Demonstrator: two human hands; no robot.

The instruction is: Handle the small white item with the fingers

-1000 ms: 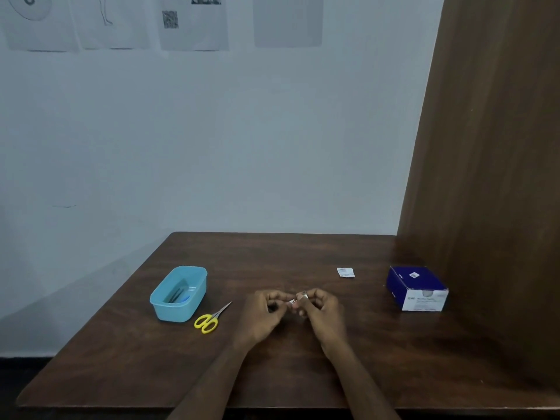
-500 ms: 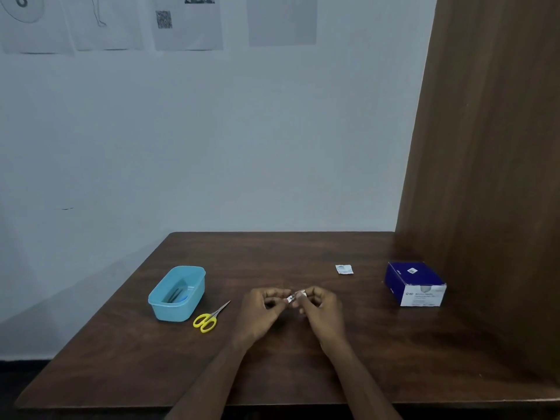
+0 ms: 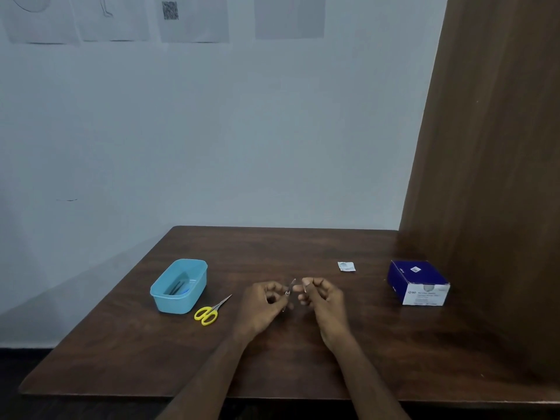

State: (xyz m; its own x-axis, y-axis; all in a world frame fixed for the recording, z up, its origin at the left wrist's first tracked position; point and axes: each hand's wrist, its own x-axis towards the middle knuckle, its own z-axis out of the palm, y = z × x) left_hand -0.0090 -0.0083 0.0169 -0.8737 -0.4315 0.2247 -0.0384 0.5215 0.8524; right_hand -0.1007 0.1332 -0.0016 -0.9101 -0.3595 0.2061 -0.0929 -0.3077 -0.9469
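dark wood table (image 3: 303, 368). left hand (image 3: 263, 307) pinches a small thin sachet piece (image 3: 290, 287), tilted, above mid-table. right hand (image 3: 322, 301) just beside it, fingers curled, pinching a tiny pale scrap (image 3: 305, 288); can't tell what it is. hands close but apart. yellow scissors (image 3: 210, 311) left of them, next to a light-blue tub (image 3: 194, 294). white sachet (image 3: 346, 266) further back; blue box (image 3: 418, 281) near the right edge.
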